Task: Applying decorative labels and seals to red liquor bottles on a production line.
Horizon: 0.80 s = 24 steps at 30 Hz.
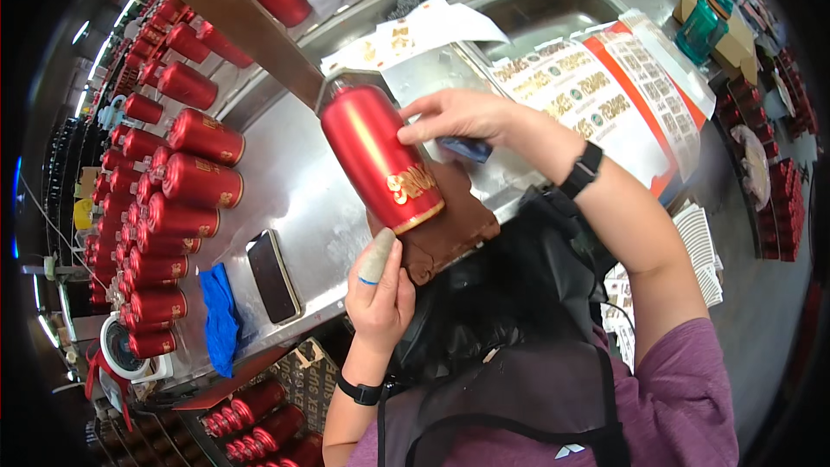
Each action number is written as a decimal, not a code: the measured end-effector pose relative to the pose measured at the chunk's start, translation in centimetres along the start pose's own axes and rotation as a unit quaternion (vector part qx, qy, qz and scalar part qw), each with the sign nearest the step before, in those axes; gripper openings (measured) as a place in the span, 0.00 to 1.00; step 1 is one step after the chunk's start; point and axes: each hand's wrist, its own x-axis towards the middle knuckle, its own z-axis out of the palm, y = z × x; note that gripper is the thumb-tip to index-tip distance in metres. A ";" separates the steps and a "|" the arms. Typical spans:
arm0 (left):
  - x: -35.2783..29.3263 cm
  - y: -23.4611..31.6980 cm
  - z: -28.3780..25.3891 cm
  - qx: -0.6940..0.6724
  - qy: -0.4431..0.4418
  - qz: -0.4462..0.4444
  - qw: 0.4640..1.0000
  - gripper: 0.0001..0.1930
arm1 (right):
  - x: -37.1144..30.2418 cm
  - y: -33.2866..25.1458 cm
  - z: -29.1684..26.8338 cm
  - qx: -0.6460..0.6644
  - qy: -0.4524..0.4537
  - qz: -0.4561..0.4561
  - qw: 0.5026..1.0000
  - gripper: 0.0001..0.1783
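A shiny red metal bottle (367, 143) with gold lettering near its base lies tilted on a brown pad (462, 220) in front of me. My left hand (379, 298) is at the bottle's base, with its covered index finger stretched out to the gold rim and the other fingers partly curled. A grey finger cot (378, 258) with a blue band covers that index finger. My right hand (458, 117) reaches over from the right, thumb and index finger touching the bottle's side near its shoulder. Beneath its palm shows a dark blue flat piece (467, 149), apparently held by the hidden fingers.
Rows of red bottles (203, 182) line the left side. A phone (274, 277) and a blue cloth (220, 320) lie on the metal bench. Printed gold label sheets (571, 91) cover the right, near a teal bottle (703, 28). A brown post (233, 17) slants behind the bottle.
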 end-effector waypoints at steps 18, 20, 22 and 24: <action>1.0 0.1 -0.3 0.026 -0.014 0.046 0.999 0.23 | 1.2 -2.5 2.0 0.038 -0.038 0.115 0.992 0.42; 1.2 -0.1 -0.4 0.026 0.001 0.063 0.998 0.22 | 0.8 -2.6 2.4 0.039 -0.046 0.086 0.994 0.41; 1.5 -0.4 -0.5 0.026 -0.002 0.089 0.996 0.20 | 1.2 -1.9 3.9 -0.002 0.034 -0.007 0.999 0.40; 1.8 -0.8 -0.5 0.036 0.006 0.106 0.994 0.20 | 1.1 -1.8 3.8 -0.147 0.068 0.005 0.987 0.39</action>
